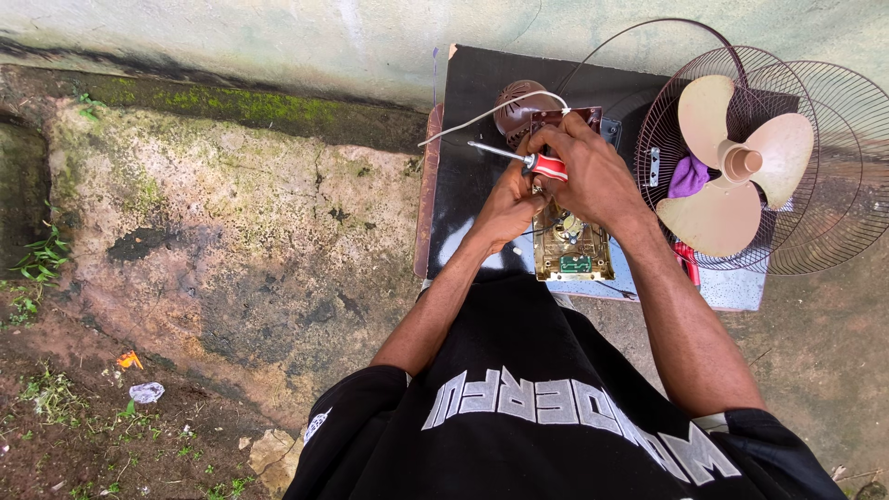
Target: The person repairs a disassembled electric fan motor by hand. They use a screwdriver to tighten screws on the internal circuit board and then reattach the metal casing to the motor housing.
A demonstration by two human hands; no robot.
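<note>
black cloth of the person's shirt [556, 407] fills the near edge of the view, and both forearms run up from it to the bench [463, 185], a small dark-topped board with a worn pale patch near its front edge.

just past the shirt lies an open brass-coloured fan base housing [576, 252], a shallow box; inside it sit a small green part and some metal fittings, though the upper half of its contents is hidden under the hands.

the left hand [505, 208] and the right hand [588, 176] are pressed close together over the far end of this housing. the right hand is closed around a screwdriver [528, 162] with a red and white handle, whose metal shaft points left and slightly away. the left hand is curled underneath, touching the right; what it grips i cannot tell.

beyond the fingers stands a dark brown fan motor casing [517, 106], partly covered by the knuckles, with a white cable [482, 113] arcing over it and off to the left.

to the right, a wire fan guard [741, 157] lies on the bench and overhangs it, holding a cream three-bladed fan blade [732, 167] and a purple cloth [687, 176]. a red tool handle [687, 261] peeks out under the guard.

mossy concrete ground [231, 231] and a pale wall [231, 37] lie behind.
</note>
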